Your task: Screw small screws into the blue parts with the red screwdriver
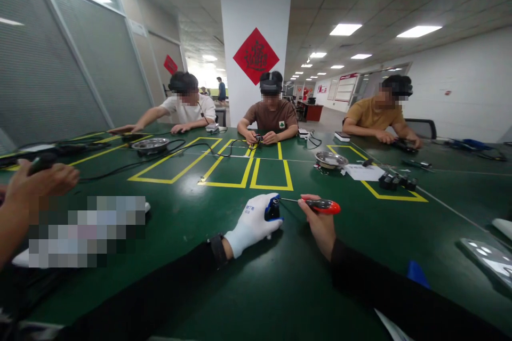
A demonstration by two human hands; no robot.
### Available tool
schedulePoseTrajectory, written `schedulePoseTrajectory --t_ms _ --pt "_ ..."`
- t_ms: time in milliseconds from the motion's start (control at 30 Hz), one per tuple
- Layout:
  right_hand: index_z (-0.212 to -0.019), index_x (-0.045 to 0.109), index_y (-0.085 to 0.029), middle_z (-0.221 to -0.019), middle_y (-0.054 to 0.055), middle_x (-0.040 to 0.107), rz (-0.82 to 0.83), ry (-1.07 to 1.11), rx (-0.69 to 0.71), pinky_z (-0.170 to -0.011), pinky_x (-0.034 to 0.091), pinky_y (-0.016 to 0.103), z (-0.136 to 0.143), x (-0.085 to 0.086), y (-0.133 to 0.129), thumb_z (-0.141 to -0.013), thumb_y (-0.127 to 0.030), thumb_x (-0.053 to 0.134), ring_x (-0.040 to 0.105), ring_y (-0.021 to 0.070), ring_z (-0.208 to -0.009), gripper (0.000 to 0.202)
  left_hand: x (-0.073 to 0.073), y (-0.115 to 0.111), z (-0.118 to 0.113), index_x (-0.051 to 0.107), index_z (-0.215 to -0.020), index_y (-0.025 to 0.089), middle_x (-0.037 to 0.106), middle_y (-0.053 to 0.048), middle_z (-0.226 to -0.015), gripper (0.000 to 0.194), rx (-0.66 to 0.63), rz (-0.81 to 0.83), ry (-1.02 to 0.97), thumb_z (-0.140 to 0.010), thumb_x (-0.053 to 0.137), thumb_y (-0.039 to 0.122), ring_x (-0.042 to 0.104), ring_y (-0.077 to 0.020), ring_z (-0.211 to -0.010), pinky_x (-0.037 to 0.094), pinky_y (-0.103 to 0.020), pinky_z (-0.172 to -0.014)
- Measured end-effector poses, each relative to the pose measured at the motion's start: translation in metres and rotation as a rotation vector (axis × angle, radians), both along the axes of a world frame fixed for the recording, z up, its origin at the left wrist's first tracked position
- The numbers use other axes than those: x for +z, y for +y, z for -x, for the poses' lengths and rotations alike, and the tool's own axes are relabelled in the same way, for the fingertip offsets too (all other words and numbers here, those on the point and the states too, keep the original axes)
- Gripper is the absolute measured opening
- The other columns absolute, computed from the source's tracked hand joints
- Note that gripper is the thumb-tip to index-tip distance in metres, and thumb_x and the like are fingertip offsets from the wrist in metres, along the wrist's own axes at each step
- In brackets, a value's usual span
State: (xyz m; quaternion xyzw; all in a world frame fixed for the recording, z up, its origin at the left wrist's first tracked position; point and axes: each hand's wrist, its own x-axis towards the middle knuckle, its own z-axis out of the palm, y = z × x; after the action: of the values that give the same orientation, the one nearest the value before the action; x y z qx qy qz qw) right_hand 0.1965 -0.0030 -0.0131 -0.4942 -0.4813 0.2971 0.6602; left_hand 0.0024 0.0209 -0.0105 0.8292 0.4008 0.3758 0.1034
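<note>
My left hand [253,222], in a white glove with blue fingertips, is closed around a small black part [273,210] just above the green table [280,287]. The bare fingers of my right hand [321,226] are wrapped round a red and black screwdriver [326,206]. Its thin metal shaft points left, and the tip is at the top of the black part; whether they touch I cannot tell. Part of the black part is hidden by my left fingers.
Metal bowls [331,159] [150,145], white paper [365,172] and several black parts [397,181] lie farther off. Three people sit opposite. Another person's hand [40,181] is at far left. A phone [488,260] lies right, a blue object [418,274] by my right sleeve.
</note>
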Motion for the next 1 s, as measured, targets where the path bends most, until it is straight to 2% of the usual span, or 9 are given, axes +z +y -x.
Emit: schedulePoseTrajectory --t_ms 100,167,267,333,400,500,633,733,1000 --pt "-0.092 0.069 -0.018 -0.077 0.003 0.066 0.073 -0.015 0.056 -0.053 0.044 0.026 0.004 0.003 0.001 -0.068 -0.045 0.072 0.054 0.0137 -0.059 0.036 0.003 0.001 0.003 0.045 -0.133 0.019 0.057 -0.012 -0.124 0.086 0.047 -0.027 0.027 -0.061 0.074 0.054 0.051 -0.0316 -0.116 0.039 -0.046 -0.101" --pt "-0.091 0.07 -0.017 -0.081 0.005 0.068 0.096 -0.004 0.08 -0.057 0.046 0.027 0.005 0.005 0.003 -0.069 -0.045 0.071 0.057 0.0148 -0.062 0.036 0.007 0.002 0.008 0.043 -0.135 0.019 0.053 -0.013 -0.129 0.091 0.066 -0.079 0.03 -0.06 0.073 0.059 0.046 -0.0331 -0.121 0.035 -0.048 -0.105" --pt "-0.087 0.07 -0.015 -0.075 0.005 0.068 0.108 0.009 0.106 -0.056 0.047 0.027 0.005 0.009 0.003 -0.071 -0.045 0.071 0.057 0.0146 -0.061 0.034 0.012 0.01 0.024 0.041 -0.136 0.021 0.048 -0.011 -0.135 0.064 0.078 -0.137 -0.016 -0.081 0.055 0.052 0.04 -0.0281 -0.129 0.027 -0.045 -0.111" --pt "-0.084 0.069 -0.015 -0.066 0.003 0.065 0.128 0.03 0.132 -0.052 0.044 0.026 0.002 0.011 0.003 -0.07 -0.044 0.072 0.055 0.0131 -0.055 0.033 0.013 0.02 0.035 0.047 -0.131 0.022 0.052 -0.008 -0.131 0.044 0.143 -0.073 -0.094 -0.093 0.036 0.042 0.045 -0.0224 -0.125 0.031 -0.04 -0.109" --pt "-0.082 0.067 -0.015 -0.052 -0.003 0.055 0.149 0.069 0.144 -0.044 0.037 0.023 -0.002 0.013 0.002 -0.068 -0.041 0.075 0.046 0.01 -0.046 0.031 0.011 0.033 0.046 0.055 -0.12 0.021 0.059 -0.008 -0.12 0.041 0.266 0.067 -0.144 -0.095 0.029 0.042 0.053 -0.0213 -0.115 0.038 -0.038 -0.103" --pt "-0.084 0.064 -0.016 -0.043 -0.009 0.041 0.164 0.192 0.163 -0.039 0.026 0.02 -0.008 0.012 0.004 -0.065 -0.036 0.078 0.034 0.0064 -0.04 0.031 0.005 0.049 0.057 0.061 -0.105 0.019 0.064 -0.009 -0.105 0.043 0.388 0.244 -0.06 -0.09 0.038 0.052 0.059 -0.0243 -0.1 0.046 -0.038 -0.09" --pt "-0.088 0.065 -0.016 -0.049 -0.007 0.048 0.206 0.327 0.218 -0.041 0.031 0.019 -0.014 0.011 0.007 -0.066 -0.036 0.078 0.04 0.0068 -0.043 0.032 -0.005 0.057 0.062 0.063 -0.1 0.019 0.064 -0.009 -0.103 0.043 0.364 0.177 0.115 -0.081 0.051 0.056 0.058 -0.0259 -0.099 0.045 -0.038 -0.088" --pt "-0.086 0.066 -0.015 -0.057 -0.003 0.057 0.272 0.386 0.27 -0.044 0.038 0.019 -0.016 0.012 0.007 -0.072 -0.04 0.072 0.047 0.0079 -0.048 0.029 -0.01 0.057 0.062 0.063 -0.099 0.019 0.063 -0.009 -0.105 0.046 0.33 0.096 0.195 -0.08 0.051 0.059 0.057 -0.0263 -0.101 0.043 -0.037 -0.089" --pt "-0.083 0.064 -0.015 -0.06 -0.001 0.062 0.294 0.36 0.319 -0.048 0.042 0.019 -0.014 0.016 0.003 -0.074 -0.039 0.071 0.051 0.0084 -0.051 0.026 -0.01 0.058 0.062 0.062 -0.101 0.018 0.062 -0.009 -0.104 0.051 0.303 0.081 0.238 -0.079 0.05 0.063 0.056 -0.0255 -0.1 0.043 -0.036 -0.088"
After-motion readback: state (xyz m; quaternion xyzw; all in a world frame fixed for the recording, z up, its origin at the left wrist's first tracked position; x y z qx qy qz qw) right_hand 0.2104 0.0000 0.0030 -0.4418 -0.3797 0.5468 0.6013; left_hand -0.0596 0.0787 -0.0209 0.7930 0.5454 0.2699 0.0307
